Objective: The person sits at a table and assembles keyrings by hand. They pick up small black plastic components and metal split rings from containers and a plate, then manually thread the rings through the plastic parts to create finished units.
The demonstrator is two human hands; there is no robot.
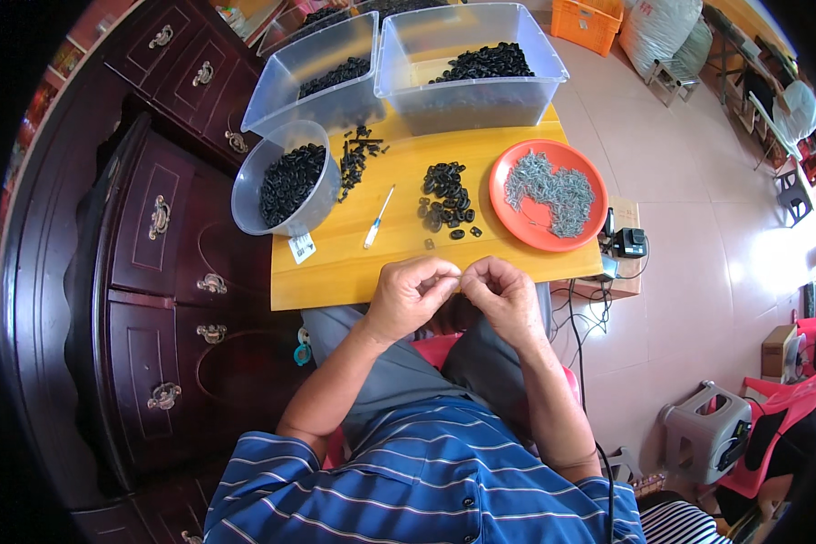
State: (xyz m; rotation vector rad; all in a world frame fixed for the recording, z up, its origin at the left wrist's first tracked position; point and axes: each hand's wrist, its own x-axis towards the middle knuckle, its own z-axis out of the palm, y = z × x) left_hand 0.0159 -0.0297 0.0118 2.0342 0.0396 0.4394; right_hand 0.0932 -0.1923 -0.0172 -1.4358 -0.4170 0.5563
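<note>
My left hand and my right hand meet at the near edge of the yellow table, thumbs and forefingers pinched together. Whatever is between the fingertips is too small or hidden to make out. Just beyond them lies a loose pile of small black oval parts. To its right stands a red plate holding many small silvery screws. A screwdriver with a pale handle rests to the left of the pile.
A clear round tub of black pieces stands at the left, beside scattered black bits. Two clear bins with black parts line the far edge. Dark wooden drawers flank the left; a grey stool stands right.
</note>
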